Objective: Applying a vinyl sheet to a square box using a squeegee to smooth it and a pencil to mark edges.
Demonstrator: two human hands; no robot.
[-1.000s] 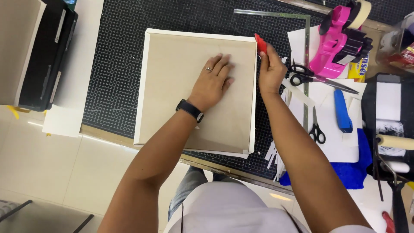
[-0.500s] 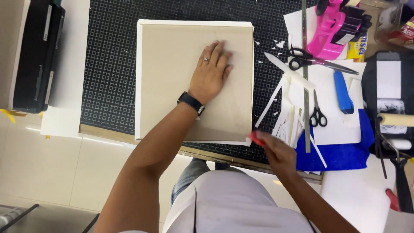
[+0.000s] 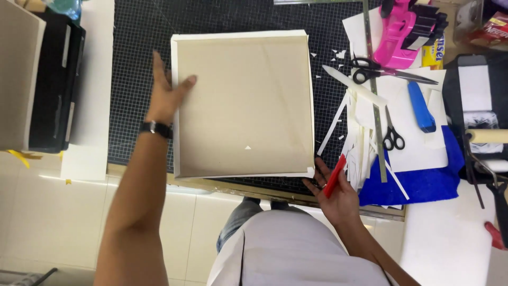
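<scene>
Board: tan paper-wrapped board (image 3: 243,103) flat on black cutting mat (image 3: 137,32), mid-bench.
Left hand (image 3: 166,92): at board's left edge, fingers spread wide, thumb on its face.
Right hand (image 3: 336,193): near board's near-right corner, fingers curled around red tool (image 3: 335,175).

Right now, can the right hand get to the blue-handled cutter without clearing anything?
Probably yes. The right hand holds a red tool, and only loose white paper strips and a steel ruler lie flat between it and the blue-handled cutter.
</scene>
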